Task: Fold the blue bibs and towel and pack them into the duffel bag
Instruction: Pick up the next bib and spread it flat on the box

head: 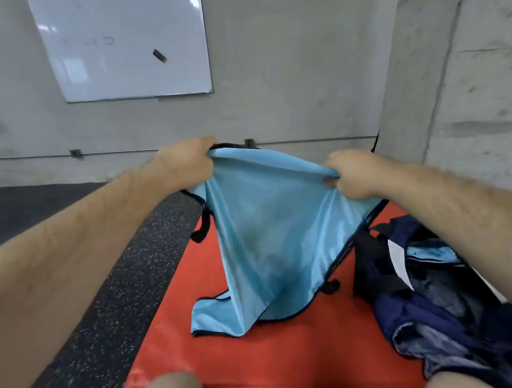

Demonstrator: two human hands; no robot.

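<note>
left grip [191, 164]: curled tight round one top corner of the shiny blue bib [263, 241] | right grip [354, 175]: other top corner is pinched | bib: held up, smooth, black-edged, bottom end laid on the flat red mat [268, 356] | duffel bag [440, 316]: dark blue, soft, crumpled, set on the mat's right side

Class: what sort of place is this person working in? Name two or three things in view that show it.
Probably a gym or sports hall: speckled black rubber flooring, a red padded mat on it, and a whiteboard on a bare concrete wall.
</note>
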